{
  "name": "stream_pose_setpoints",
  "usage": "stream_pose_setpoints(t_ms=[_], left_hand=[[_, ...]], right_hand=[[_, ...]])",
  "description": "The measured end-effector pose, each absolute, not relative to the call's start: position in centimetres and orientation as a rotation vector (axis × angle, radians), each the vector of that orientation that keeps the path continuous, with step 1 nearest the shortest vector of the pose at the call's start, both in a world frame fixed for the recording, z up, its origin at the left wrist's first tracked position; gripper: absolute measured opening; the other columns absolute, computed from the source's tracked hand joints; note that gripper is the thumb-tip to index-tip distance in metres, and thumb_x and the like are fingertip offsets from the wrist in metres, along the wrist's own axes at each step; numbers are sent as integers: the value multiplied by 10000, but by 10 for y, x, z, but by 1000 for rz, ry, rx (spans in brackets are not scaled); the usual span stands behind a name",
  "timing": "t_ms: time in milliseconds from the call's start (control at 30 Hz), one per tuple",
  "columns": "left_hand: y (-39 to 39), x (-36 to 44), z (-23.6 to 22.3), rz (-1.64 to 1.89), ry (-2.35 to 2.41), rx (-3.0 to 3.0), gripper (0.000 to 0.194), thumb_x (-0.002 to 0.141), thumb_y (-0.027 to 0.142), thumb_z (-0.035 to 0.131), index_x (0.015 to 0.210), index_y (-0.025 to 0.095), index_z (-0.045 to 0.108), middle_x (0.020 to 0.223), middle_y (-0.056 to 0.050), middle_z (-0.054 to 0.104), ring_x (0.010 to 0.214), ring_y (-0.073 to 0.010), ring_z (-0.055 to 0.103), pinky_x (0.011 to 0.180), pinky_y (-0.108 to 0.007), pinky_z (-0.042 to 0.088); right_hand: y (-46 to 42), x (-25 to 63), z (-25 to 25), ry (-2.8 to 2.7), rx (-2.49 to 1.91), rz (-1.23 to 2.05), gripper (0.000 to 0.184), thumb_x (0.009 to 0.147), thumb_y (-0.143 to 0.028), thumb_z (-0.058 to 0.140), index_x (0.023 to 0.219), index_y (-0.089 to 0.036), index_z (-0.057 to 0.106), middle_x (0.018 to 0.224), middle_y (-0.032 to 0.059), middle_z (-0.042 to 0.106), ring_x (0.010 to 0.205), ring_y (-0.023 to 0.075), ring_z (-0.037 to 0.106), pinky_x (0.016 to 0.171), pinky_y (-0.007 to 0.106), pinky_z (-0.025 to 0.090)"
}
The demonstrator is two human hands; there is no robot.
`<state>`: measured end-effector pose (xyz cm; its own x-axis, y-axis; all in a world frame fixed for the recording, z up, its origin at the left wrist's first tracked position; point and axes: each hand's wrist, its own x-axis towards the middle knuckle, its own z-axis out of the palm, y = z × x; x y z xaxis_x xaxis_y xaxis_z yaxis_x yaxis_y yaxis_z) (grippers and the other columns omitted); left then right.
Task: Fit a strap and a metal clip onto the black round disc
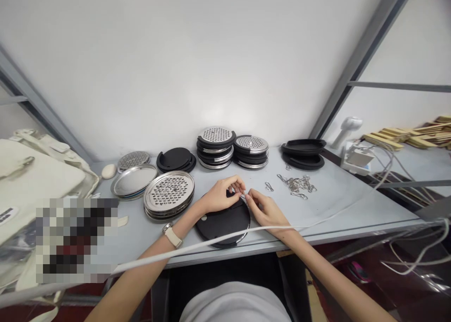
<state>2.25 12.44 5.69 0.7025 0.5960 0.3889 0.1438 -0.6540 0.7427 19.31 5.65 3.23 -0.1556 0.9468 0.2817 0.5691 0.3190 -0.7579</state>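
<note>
Black disc (225, 223): lay on the desk (341, 195) at the lower centre of the frame, with rim close to the front edge. Left little room on that side; had wider gaps toward the stacks behind and the metal clips (299, 184) at right. Saw the white cable (275, 228) cross in front of disc and right wrist; could not tell whether touching either.

Brought the left hand (223, 195) in from the lower left, over the disc's far side, back of hand up, fingers curled, thumb and forefinger clamped on a small metal piece (243, 196). Angled the right hand (266, 209) in from the lower right, beside the disc's right rim, thumb and forefinger closed on the same piece. Wore a watch (172, 235) on the left wrist.

Found perforated metal discs (169, 192) stacked left of the black disc, just beyond the left forearm. Noticed two mixed stacks, left one (216, 148) and right one (251, 150), side by side near the wall, and black rings (303, 155) at centre right, behind the clips. Spotted a single clip (268, 186) just beyond the right hand.
</note>
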Motion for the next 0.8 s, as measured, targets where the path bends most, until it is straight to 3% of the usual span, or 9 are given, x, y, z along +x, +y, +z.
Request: stream_pose_setpoints(t_ms=[467,667,800], left_hand=[[124,22,59,771,539,2198,111,832,126,493,916,174,548,914,-9,612,847,-127,568,753,-244,426],[122,22,62,750,569,2203,101,831,137,486,902,178,546,913,-12,615,850,-135,565,783,-263,437],[122,22,62,774,568,2214,116,828,123,479,897,177,556,911,-12,613,850,-133,558,786,-266,435]], right_hand=[[64,196,25,-1712,-1252,844,386,884,-461,436,616,-190,378,571,-48,343,553,91,331,521,220,292],[67,199,25,-1654,-1228,1066,384,861,-501,459,740,-148,551,547,-44,397,495,74,309,453,212,225],[67,201,27,-1587,-1232,1165,395,841,-519,491,711,-148,535,502,-70,332,467,61,260,451,216,174]])
